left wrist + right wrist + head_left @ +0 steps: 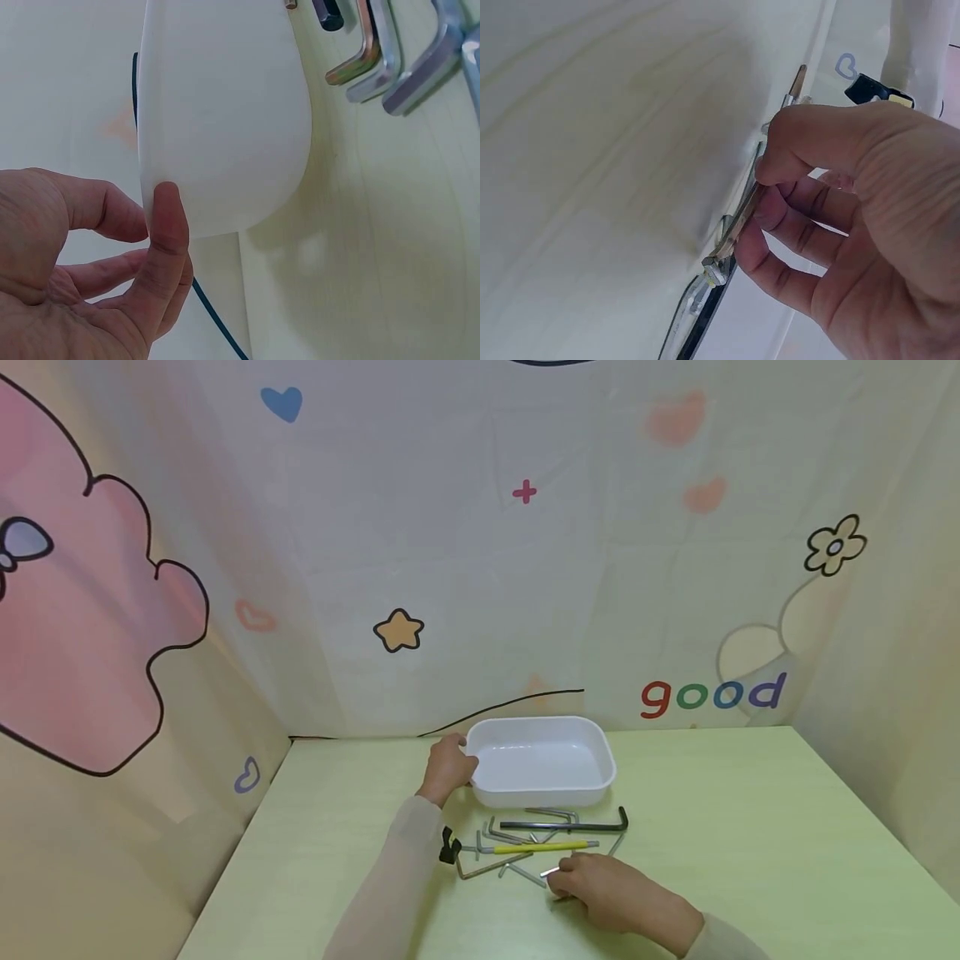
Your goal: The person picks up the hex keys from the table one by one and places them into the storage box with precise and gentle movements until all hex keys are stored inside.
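My left hand (447,768) pinches the left rim of a white plastic basin (540,797) between thumb and fingers; the left wrist view shows the basin's outer wall (225,112) close up. Below the basin lies a loose pile of hex keys: a big black hex key (562,827), one with a yellow sleeve (540,847), and several bare metal ones. At the pile's near right, my right hand (611,893) holds a metal hex key (737,231) between thumb and fingertips, its bent end pointing down in the right wrist view. The basin's inside shows no contents.
All of this stands on a pale green-yellow table (712,827). Behind and beside it hangs a printed cloth (465,543) with hearts, a star and the word "good". A black clip-like piece (449,845) sits at the left forearm, beside the hex keys.
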A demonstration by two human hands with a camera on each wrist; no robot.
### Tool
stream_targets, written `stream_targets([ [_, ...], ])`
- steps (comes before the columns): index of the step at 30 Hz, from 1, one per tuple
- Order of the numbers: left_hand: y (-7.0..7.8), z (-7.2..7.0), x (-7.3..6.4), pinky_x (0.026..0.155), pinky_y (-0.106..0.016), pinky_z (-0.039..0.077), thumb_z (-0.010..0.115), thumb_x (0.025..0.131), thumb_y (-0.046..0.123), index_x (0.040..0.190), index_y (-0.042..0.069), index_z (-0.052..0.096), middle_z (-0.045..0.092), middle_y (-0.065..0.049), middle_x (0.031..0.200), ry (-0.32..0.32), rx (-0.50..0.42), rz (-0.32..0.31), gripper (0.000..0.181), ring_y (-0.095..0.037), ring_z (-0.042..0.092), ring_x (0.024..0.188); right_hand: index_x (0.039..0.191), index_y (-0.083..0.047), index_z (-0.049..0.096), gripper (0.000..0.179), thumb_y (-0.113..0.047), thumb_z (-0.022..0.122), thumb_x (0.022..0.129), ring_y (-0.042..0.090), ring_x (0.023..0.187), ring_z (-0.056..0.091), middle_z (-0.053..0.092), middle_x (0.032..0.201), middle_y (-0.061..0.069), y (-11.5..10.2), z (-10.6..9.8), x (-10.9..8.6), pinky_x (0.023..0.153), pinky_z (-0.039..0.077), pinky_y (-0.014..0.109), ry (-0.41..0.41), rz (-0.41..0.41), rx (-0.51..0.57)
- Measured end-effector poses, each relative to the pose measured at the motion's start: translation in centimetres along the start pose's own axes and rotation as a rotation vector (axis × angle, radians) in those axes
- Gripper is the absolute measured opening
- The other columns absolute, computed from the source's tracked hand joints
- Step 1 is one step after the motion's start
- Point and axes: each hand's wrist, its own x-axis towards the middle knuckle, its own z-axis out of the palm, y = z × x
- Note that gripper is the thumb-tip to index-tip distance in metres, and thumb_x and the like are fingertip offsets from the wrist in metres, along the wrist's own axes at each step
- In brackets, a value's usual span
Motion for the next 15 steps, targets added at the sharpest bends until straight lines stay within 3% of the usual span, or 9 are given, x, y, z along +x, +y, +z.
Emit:
stream_targets([
  [15,-0.3,-0.3,0.1,0.062,-0.041,0.065,0.057,0.084,0.002,0.132,-0.009,0.053,0.064,-0.034,0.111,-0.012,-0.029,0.001,0.050,-0.023,0.070,0.055,0.079,-0.022,0.057,0.031,0.007,0.066,0.072,0.003,0.063,0.044,0.046,0.069,-0.012,-0.2,-1.7,0.1,0.053,0.036,0.014,0.067,-0.040,-0.021],
])
